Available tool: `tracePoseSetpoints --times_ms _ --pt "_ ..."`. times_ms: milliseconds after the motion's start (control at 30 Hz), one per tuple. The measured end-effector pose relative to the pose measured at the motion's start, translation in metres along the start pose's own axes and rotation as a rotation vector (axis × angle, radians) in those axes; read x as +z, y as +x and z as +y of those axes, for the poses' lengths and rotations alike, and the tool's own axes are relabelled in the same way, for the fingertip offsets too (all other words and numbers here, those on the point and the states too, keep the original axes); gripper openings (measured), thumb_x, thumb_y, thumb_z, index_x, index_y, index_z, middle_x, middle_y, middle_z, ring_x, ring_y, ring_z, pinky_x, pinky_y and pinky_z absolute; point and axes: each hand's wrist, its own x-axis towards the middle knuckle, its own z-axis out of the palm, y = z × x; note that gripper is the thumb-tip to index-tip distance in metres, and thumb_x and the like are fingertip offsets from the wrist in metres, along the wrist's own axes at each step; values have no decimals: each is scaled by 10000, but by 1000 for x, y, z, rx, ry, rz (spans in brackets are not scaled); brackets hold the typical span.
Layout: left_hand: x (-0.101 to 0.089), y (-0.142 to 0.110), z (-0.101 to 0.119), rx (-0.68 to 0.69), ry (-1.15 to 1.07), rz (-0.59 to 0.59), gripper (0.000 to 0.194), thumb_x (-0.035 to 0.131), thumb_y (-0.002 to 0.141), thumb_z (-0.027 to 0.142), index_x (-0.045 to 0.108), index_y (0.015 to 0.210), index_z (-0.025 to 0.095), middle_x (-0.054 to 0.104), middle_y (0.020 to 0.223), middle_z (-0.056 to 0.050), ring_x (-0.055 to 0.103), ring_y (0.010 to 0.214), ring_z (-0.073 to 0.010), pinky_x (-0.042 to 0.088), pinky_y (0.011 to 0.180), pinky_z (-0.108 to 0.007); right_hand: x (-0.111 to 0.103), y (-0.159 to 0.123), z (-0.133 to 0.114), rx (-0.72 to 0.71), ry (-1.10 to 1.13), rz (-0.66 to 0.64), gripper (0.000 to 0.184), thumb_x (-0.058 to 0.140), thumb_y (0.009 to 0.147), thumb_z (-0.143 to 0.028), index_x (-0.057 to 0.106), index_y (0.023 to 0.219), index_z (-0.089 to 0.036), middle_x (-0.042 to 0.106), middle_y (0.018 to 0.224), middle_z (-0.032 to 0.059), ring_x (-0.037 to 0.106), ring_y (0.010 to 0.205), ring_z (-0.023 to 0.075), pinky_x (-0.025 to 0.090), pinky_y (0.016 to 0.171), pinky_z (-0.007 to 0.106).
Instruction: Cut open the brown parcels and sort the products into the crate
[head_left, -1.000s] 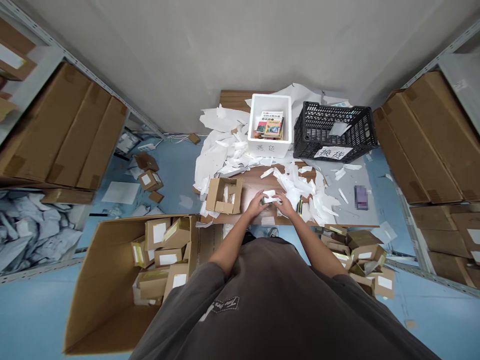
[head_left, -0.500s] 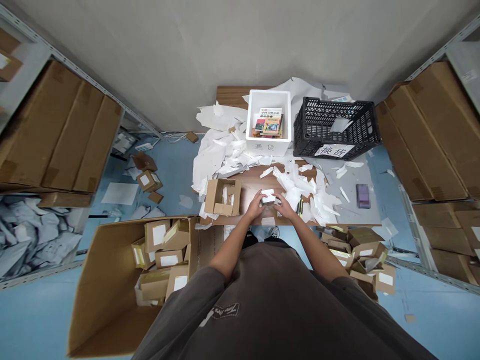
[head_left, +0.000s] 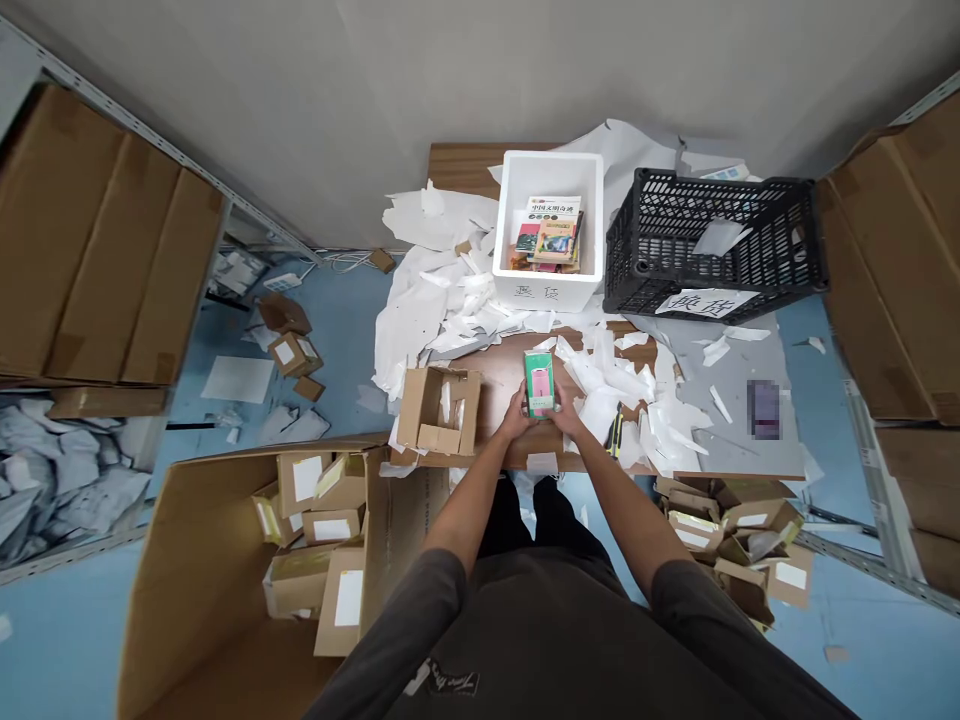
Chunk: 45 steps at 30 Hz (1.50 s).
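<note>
A small green box [head_left: 539, 384] with a pink picture on its face is held upright over the front of the wooden table [head_left: 499, 385]. My left hand [head_left: 517, 412] grips its left side near the bottom, and my right hand [head_left: 564, 412] closes on the lower right side. To the left of my hands stands an opened cardboard box [head_left: 439, 410] with white paper pieces inside. A black-and-yellow utility knife [head_left: 615, 432] lies to the right, beside torn white paper [head_left: 596, 375].
Behind my hands are a white foam box [head_left: 548, 292] holding books and a black plastic crate [head_left: 712, 250]. A purple item [head_left: 763, 408], blurred, lies at the right. A large carton [head_left: 195, 560] of small boxes stands left; opened cartons [head_left: 739, 515] pile up below right.
The box in my hands has been turned, so its green face with the pink picture shows instead of a white side. The camera view has shifted slightly.
</note>
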Motion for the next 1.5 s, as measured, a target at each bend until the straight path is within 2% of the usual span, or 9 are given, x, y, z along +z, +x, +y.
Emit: tracePoseSetpoints --times_ms 133,333,700,833,933,1033,1133,1400,1500 --pt "4 -6 7 -136 -199 39 1394 933 616 210 151 1767 299 392 1683 -199 648 1304 -293 592 1043 -420 -2 -3 -5 4 14 3 1092 774 747 -331 308 1732 -268 490 1668 152 585 1402 335 531 1157 555" --pt "0 -16 59 -85 -252 77 1369 965 629 280 197 1762 331 288 1763 -187 566 1423 -356 586 1076 -453 -4 -13 -56 -73 48 -17 1073 816 748 -360 346 1709 -279 512 1649 142 596 1405 337 532 1160 551" --pt "-46 -40 155 84 -242 -20 1382 985 644 265 186 1767 358 351 1749 -192 605 1386 -370 606 1046 -487 16 -40 -156 -261 -14 37 1052 808 737 -353 365 1692 -346 497 1654 127 585 1399 361 538 1135 577" --pt "-64 -32 179 133 -199 -64 1334 980 681 296 201 1760 386 363 1742 -166 595 1393 -356 612 1049 -495 21 -40 -181 -295 3 79 1014 786 736 -320 393 1670 -351 492 1652 111 569 1417 354 547 1126 562" --pt "-61 -13 196 154 -177 -98 1331 983 670 310 216 1754 400 334 1756 -150 587 1390 -344 616 1046 -481 10 -37 -197 -367 -20 159 953 758 735 -281 452 1635 -348 486 1663 87 533 1454 340 499 1187 546" --pt "-42 17 216 172 -158 -154 1313 979 682 333 221 1753 391 340 1751 -151 600 1374 -331 615 1042 -465 -20 -33 -207 -385 -32 243 930 736 754 -267 452 1636 -341 529 1624 89 555 1426 329 516 1171 531" --pt "-7 56 237 194 -98 -213 1276 966 720 384 218 1754 389 372 1733 -154 611 1366 -328 619 1030 -460 -67 -26 -210 -381 -20 336 925 732 763 -255 449 1639 -345 570 1575 93 581 1391 327 542 1142 530" --pt "131 180 280 203 -71 -293 1279 999 686 396 274 1740 389 377 1735 -156 628 1317 -326 623 1019 -469 -241 10 -207 -383 84 434 938 764 745 -294 457 1631 -341 585 1562 112 640 1306 344 594 1059 530" --pt "170 221 293 204 -85 -288 1268 1004 678 372 300 1732 383 394 1724 -154 632 1318 -331 621 1028 -485 -298 33 -210 -402 69 442 932 779 740 -314 466 1617 -343 603 1545 111 634 1324 348 572 1094 542"
